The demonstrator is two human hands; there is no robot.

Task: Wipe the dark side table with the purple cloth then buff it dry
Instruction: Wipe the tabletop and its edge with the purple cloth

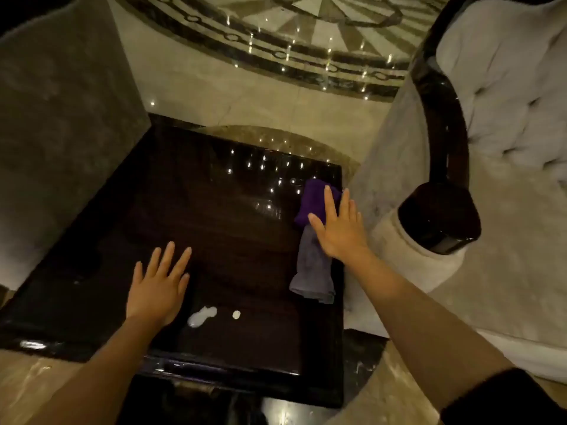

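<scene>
The dark glossy side table [221,228] fills the middle of the head view. A purple cloth [313,204] lies bunched near its right edge, and a grey cloth [313,271] lies just below it. My right hand [337,228] hovers flat with fingers spread over where the two cloths meet, gripping neither. My left hand [159,286] rests flat on the tabletop at the near left, fingers apart. A white smear [201,315] and a small white blob [236,314] sit on the table close to my left hand.
A beige upholstered armchair [478,167] with a dark wooden arm [438,219] presses close on the right. A grey upholstered seat side [61,133] stands on the left. Polished patterned marble floor [260,87] lies beyond the table.
</scene>
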